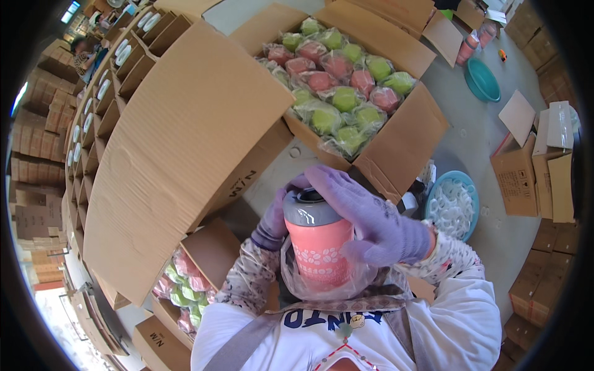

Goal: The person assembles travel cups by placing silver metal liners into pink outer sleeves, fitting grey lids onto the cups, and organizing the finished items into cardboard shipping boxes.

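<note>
A pink tumbler [320,248] with a grey lid [310,211] stands upright before my chest. A clear plastic bag [297,283] sits around its lower part. My left hand [274,218], in a purple knit glove, grips the lid from the left and far side; its fingers are partly hidden behind it. My right hand [376,220], gloved the same way, lies across the lid's right edge and the tumbler's side. Just beyond is an open cardboard carton [320,147] filled with pink and green bagged items [344,98].
At left, a large carton flap [185,134] rises near a divided carton [118,86] holding white rings. Another carton [174,310] of wrapped items stands lower left. A blue basin [475,211] of clear rings, a teal basin [483,81] and open cartons [515,174] are at right. A person [83,60] is far left.
</note>
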`<state>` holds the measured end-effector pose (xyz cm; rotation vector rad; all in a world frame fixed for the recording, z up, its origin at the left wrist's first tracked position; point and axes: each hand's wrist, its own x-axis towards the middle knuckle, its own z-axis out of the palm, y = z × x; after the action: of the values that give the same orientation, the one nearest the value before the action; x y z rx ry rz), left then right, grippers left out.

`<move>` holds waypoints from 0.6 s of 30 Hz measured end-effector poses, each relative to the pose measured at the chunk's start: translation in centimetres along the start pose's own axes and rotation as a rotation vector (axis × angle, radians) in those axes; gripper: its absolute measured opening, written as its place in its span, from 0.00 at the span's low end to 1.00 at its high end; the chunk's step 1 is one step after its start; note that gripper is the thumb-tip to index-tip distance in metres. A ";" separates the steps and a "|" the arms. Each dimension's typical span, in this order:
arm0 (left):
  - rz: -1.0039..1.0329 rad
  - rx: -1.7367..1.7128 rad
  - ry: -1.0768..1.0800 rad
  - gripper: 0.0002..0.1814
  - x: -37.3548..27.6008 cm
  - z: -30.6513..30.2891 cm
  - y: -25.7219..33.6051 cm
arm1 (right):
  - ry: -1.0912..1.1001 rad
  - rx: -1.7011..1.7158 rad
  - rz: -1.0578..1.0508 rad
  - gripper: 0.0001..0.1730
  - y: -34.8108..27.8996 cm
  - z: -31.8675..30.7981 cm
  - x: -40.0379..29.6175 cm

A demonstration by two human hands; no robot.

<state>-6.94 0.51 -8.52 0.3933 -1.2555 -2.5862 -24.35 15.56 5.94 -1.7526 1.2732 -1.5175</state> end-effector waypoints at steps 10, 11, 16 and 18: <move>0.083 0.084 -0.021 0.25 1.0 1.3 1.1 | 0.075 0.157 0.320 0.32 2.3 0.8 -3.3; 0.145 0.372 0.041 0.23 1.4 3.8 3.4 | 0.187 0.424 0.508 0.32 3.0 0.4 -3.7; 0.380 0.704 -0.065 0.15 1.7 8.4 5.2 | 0.131 0.630 0.633 0.26 7.7 -0.3 -3.9; 0.299 0.757 -0.095 0.15 2.3 7.9 4.6 | 0.160 0.640 0.654 0.26 9.7 0.0 -4.8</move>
<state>-11.34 2.72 -0.56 0.1824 -2.1169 -1.8260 -27.22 15.40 -4.54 -0.7275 1.1025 -1.4472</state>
